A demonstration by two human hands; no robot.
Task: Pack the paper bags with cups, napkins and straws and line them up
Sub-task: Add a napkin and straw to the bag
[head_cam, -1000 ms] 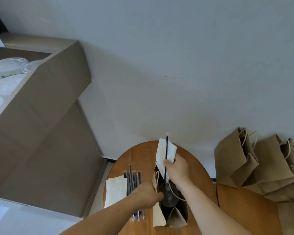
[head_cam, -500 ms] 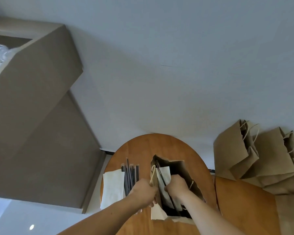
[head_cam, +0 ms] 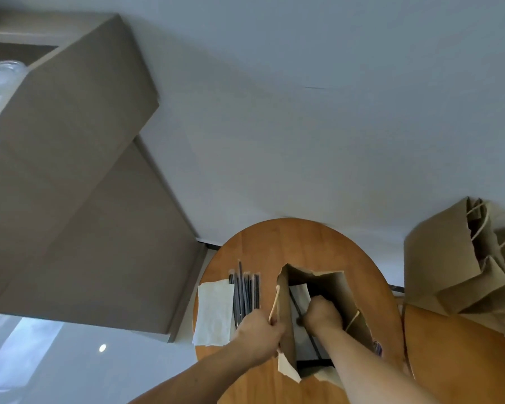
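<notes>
Paper bag (head_cam: 337,290) stands open on round wooden table (head_cam: 289,243).

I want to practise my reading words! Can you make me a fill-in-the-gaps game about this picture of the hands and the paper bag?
1. The right hand, curled round a straw, is deep ____ the open paper bag.
2. The left hand grips that bag by its rope ____.
3. The loose straws on the table are ____ in colour.
4. The napkins lie to the ____ of the loose straws.

Missing words: inside, handle, black, left.
</notes>
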